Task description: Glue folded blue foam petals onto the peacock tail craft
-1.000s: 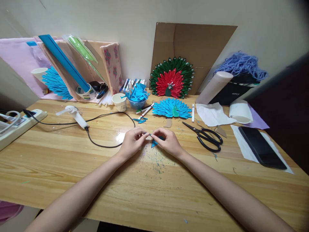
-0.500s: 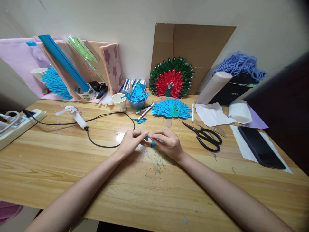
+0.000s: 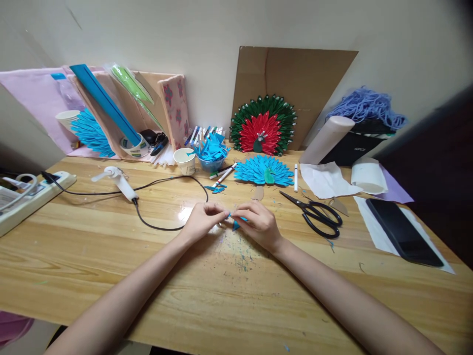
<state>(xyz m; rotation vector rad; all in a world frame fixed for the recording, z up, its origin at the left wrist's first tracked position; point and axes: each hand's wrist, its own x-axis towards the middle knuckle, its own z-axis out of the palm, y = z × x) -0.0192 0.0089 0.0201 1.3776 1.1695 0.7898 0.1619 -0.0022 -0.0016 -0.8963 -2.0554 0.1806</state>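
One small blue strip (image 3: 228,215) is between the two hands, over the middle of the one table (image 3: 207,301). The left hand (image 3: 202,221) pinches it, thumb and fingertip closed. The right hand (image 3: 260,226) has its fingertips close together right beside the strip; whether they grip it cannot be told. A second blue piece (image 3: 239,224) shows beneath that hand. Beyond lie one blue fan (image 3: 251,171) with a green figure (image 3: 269,176), one lone white marker (image 3: 296,178), and one pair of scissors (image 3: 314,209). One bowl (image 3: 212,163) of blue pieces stands beside one paper cup (image 3: 185,162). Farther out are one red-and-green fan (image 3: 240,118) and one phone (image 3: 402,231).
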